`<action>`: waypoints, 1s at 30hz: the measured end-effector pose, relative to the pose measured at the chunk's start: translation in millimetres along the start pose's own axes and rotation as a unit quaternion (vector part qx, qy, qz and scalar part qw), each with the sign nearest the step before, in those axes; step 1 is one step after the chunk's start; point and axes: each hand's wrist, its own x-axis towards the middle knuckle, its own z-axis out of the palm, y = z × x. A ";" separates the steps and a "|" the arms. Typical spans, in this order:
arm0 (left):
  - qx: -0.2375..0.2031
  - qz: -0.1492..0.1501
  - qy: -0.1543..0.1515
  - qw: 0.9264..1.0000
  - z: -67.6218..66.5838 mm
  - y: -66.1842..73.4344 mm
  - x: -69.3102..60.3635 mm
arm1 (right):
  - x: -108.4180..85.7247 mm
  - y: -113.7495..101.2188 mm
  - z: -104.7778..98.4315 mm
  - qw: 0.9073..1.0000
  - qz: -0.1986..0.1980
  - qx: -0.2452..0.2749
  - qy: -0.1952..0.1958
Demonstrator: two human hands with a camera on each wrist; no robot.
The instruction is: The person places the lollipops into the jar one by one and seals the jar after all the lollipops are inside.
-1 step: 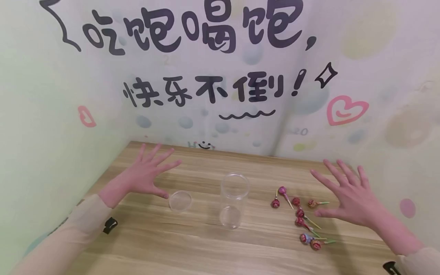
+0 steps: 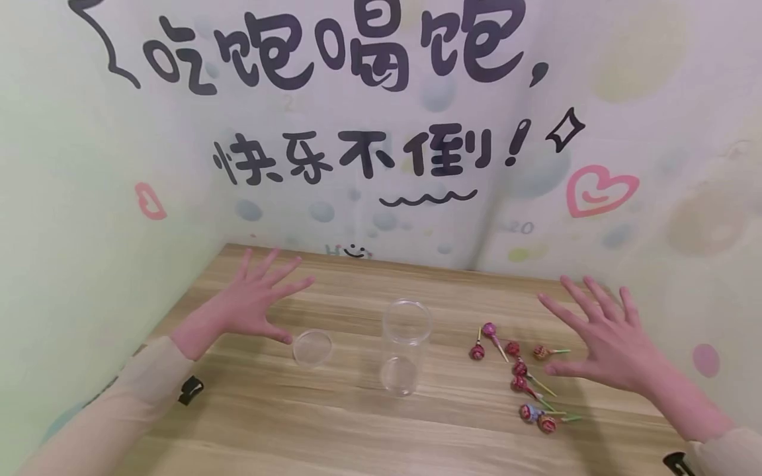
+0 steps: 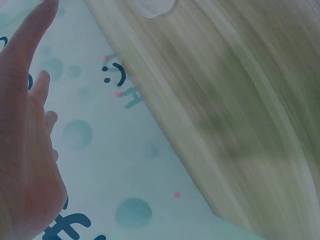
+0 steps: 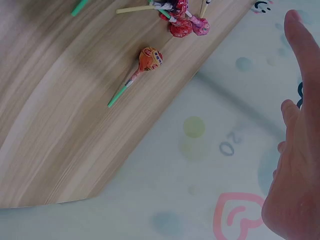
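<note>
My left hand [image 2: 253, 304] hovers over the left part of the table with its fingers spread, holding nothing. Just right of its thumb lies a round clear lid [image 2: 312, 348], whose edge also shows at the top of the left wrist view. A clear cylindrical jar [image 2: 402, 350] stands upright mid-table, its top uncovered. Several wrapped lollipops [image 2: 519, 383] lie scattered to the jar's right. Nearest to my right hand [image 2: 613, 344], which is also spread and holds nothing, is an orange-wrapped lollipop [image 4: 150, 59] with a green stick.
The wood-grain table [image 2: 333, 430] meets a wall [image 2: 369, 225] with black lettering along its back edge. Another wall [image 2: 89, 218] rises on the left. Black clips [image 2: 191, 390] show by the sleeves.
</note>
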 end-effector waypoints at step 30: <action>-0.121 -0.006 0.047 0.992 25.9 30.4 0.8 | 9.5 12.4 0.8 0.998 -0.030 0.046 0.018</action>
